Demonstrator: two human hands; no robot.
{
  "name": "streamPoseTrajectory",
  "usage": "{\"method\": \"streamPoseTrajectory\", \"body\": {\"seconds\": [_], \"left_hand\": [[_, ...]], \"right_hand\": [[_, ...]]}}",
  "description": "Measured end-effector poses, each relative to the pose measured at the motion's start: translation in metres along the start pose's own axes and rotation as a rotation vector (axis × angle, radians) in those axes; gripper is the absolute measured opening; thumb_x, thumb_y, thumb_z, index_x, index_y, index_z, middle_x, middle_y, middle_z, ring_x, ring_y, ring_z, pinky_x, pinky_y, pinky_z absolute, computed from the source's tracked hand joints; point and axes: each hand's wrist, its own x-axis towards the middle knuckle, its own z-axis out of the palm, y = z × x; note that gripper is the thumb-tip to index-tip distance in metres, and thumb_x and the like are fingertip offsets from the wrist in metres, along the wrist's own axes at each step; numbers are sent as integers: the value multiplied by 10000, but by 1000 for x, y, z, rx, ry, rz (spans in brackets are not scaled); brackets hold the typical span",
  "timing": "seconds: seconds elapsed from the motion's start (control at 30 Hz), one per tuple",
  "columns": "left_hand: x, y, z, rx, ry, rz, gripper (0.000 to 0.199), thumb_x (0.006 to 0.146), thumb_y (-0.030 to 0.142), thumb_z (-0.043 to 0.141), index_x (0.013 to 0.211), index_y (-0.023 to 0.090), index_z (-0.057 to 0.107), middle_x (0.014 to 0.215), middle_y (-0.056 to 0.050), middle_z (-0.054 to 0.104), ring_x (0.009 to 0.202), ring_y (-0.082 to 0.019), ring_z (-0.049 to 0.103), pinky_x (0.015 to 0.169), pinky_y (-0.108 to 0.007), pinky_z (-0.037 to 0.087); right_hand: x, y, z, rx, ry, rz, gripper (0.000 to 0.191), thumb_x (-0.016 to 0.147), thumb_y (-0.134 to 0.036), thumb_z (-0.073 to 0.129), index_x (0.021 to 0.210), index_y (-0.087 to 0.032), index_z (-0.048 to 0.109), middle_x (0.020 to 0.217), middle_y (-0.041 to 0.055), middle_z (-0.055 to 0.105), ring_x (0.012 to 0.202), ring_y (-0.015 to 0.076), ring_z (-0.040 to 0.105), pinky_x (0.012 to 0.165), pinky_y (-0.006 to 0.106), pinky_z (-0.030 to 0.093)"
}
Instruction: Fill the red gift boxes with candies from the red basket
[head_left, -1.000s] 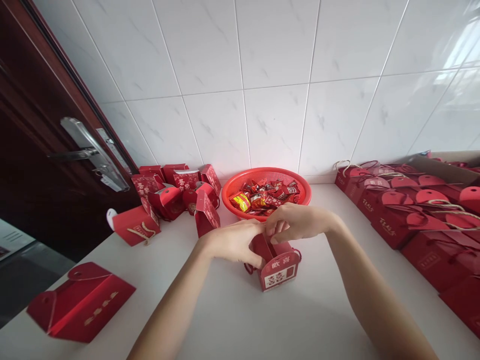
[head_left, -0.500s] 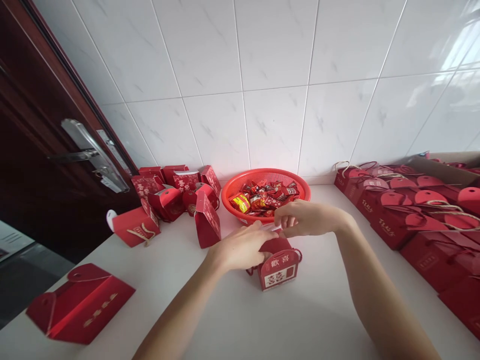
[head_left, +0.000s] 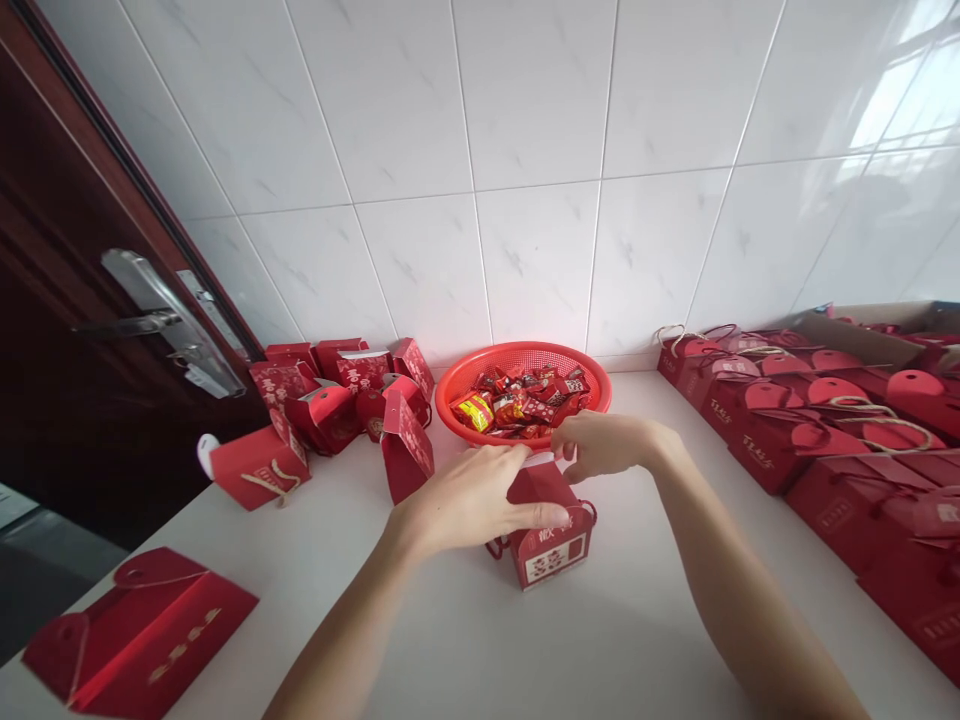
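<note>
A small red gift box [head_left: 551, 552] with white printed characters stands upright on the white tabletop in front of me. My left hand [head_left: 472, 495] is closed around its left and top, thumb lying across the front flap and fingers reaching to the back. At the box's rear right corner, my right hand [head_left: 604, 445] has its fingers curled against the back edge; their tips are partly hidden. Just behind both hands sits a red plastic basket [head_left: 450, 375] of wrapped candies [head_left: 525, 400]. Dark red cord handles show at both sides of the box.
Several red boxes [head_left: 330, 415] stand in a group at the back left, and a larger red box [head_left: 150, 630] is at the front left. Rows of red boxes [head_left: 757, 455] fill the right side. A tiled wall [head_left: 540, 250] closes the back; a dark door [head_left: 67, 240] is left.
My left thumb has come out from the box's top and now presses over its front flap. The right hand has moved slightly down at the rear edge. The view has shifted a little.
</note>
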Motion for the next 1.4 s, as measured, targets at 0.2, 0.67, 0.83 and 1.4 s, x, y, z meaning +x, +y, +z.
{"method": "streamPoseTrajectory", "body": {"seconds": [0.2,0.67,0.83,1.4], "left_hand": [[3,-1,5,41,12,-25,500,863,587,591,1210,226,602,1260,-94,662,1148,-317,608,860,-359,474],[10,-12,38,27,200,31,268,889,349,573,1113,219,646,1136,-74,645,1012,-263,655,851,-361,495],[6,-20,55,-91,270,74,315,931,347,524,1170,230,693,1125,-65,610,961,-217,674,879,-349,518],[2,-21,59,-70,283,-51,332,944,437,499,1177,276,672,1205,-87,558,927,-241,684,848,-391,536]], "right_hand": [[-3,16,19,122,39,-90,300,816,-238,600,1093,-167,692,1147,118,694,998,262,658,752,325,506],[-1,48,132,890,368,-263,468,972,-537,440,1226,-198,638,1070,79,707,1020,231,634,894,394,529],[4,42,136,993,420,-281,335,920,-402,523,1144,-197,664,1076,70,712,1025,231,637,889,391,530],[-12,37,130,1252,480,-92,318,764,-469,719,706,-169,630,622,-14,572,569,98,465,508,238,303]]}}
